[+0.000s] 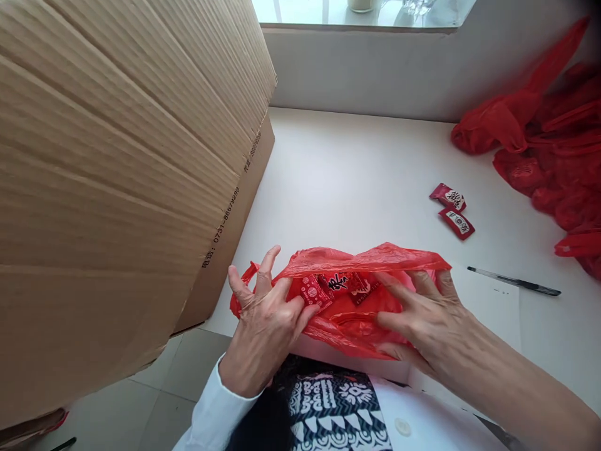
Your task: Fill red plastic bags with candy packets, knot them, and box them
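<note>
Holding the red bag point(357, 313) at the near edge of the worktop point(357, 181), I have my left hand point(265, 326) pinching its left end and my right hand point(422, 319) gripping its right side, fingers spread. A few sweet packets point(328, 285) already sit inside. Two loose packets point(453, 210) lie well apart, unbagged, so I judge it partway.

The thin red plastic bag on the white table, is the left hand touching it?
Touching. The head view shows fingers of the left hand lying right on the thin red plastic bag, with no gap.
</note>
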`<action>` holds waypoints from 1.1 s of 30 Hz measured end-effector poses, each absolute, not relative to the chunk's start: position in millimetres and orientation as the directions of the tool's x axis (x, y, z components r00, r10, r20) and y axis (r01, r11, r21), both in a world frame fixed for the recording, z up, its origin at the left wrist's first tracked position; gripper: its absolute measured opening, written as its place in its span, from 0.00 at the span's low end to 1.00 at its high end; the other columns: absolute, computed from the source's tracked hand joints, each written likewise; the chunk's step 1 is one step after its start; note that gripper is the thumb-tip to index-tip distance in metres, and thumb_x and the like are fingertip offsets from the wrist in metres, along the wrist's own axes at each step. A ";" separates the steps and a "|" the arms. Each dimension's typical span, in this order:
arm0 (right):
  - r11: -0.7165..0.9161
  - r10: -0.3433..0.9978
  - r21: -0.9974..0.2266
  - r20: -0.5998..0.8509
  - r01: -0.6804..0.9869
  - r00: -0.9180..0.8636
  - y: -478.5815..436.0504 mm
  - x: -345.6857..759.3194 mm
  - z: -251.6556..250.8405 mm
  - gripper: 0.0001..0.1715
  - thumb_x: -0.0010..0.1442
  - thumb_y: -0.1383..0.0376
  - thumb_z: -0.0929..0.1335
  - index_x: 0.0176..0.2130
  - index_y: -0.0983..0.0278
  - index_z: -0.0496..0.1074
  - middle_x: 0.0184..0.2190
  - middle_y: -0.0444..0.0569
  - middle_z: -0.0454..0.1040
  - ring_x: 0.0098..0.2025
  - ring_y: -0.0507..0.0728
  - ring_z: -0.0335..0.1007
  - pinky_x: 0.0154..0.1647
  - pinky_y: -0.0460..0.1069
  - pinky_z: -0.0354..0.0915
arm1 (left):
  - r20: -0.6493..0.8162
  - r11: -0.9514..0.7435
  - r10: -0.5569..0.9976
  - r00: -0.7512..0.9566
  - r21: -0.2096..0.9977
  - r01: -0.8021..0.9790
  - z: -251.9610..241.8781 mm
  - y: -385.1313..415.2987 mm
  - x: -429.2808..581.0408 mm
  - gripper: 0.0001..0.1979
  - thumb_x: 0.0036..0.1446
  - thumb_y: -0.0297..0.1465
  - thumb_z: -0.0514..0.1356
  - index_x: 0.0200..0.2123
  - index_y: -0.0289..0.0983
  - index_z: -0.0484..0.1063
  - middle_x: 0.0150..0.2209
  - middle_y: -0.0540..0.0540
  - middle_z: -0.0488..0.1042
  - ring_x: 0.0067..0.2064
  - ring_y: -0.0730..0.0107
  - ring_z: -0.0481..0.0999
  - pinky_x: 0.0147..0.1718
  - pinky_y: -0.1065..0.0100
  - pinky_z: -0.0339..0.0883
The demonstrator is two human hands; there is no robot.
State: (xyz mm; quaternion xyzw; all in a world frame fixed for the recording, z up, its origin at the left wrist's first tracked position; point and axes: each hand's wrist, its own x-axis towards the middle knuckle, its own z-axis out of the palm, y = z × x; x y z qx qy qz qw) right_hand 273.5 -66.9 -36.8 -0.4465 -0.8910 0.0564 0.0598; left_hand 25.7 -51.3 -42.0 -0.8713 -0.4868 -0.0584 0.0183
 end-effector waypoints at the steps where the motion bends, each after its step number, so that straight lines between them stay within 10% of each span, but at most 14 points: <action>1: 0.606 0.795 -0.139 0.069 0.783 -0.603 -69.1 273.2 -36.7 0.12 0.58 0.59 0.65 0.25 0.58 0.70 0.48 0.54 0.70 0.42 0.67 0.64 0.49 0.72 0.54 | 0.104 -0.524 0.849 0.518 0.041 0.850 -42.1 -50.6 26.7 0.16 0.57 0.36 0.61 0.19 0.37 0.69 0.29 0.43 0.71 0.63 0.32 0.56 0.52 0.22 0.34; 8: 0.604 0.790 0.053 0.092 0.795 -0.606 -74.9 286.7 -41.2 0.17 0.58 0.55 0.64 0.28 0.63 0.72 0.52 0.63 0.68 0.45 0.73 0.63 0.43 0.70 0.61 | -0.011 -0.526 0.846 0.534 0.157 0.836 -44.6 -39.8 57.0 0.19 0.54 0.37 0.64 0.49 0.40 0.70 0.38 0.41 0.76 0.62 0.34 0.57 0.53 0.22 0.34; 16: 0.594 0.800 0.059 0.063 0.802 -0.597 -67.5 296.7 -37.8 0.22 0.61 0.50 0.63 0.26 0.63 0.72 0.50 0.60 0.71 0.47 0.71 0.64 0.42 0.65 0.65 | -0.072 -0.432 0.893 0.444 0.138 0.891 -64.7 -25.8 90.5 0.12 0.53 0.33 0.64 0.39 0.31 0.73 0.32 0.34 0.77 0.61 0.31 0.58 0.52 0.20 0.37; 25: 0.558 0.829 -0.061 0.084 0.827 -0.553 -78.5 293.6 -31.4 0.19 0.63 0.67 0.59 0.25 0.63 0.72 0.53 0.60 0.69 0.44 0.68 0.64 0.41 0.64 0.65 | -0.103 -0.461 0.862 0.497 0.251 0.851 -45.5 -24.3 64.4 0.05 0.60 0.30 0.58 0.31 0.37 0.70 0.30 0.47 0.77 0.55 0.49 0.68 0.55 0.22 0.31; 33: 0.627 0.760 0.054 0.178 0.777 -0.625 -68.5 298.8 -18.1 0.12 0.57 0.76 0.62 0.33 0.65 0.73 0.44 0.55 0.75 0.38 0.63 0.65 0.40 0.59 0.63 | -0.137 -0.601 0.749 0.648 0.270 0.752 -25.9 -49.2 22.1 0.11 0.59 0.35 0.60 0.45 0.41 0.70 0.46 0.45 0.75 0.59 0.48 0.63 0.56 0.39 0.56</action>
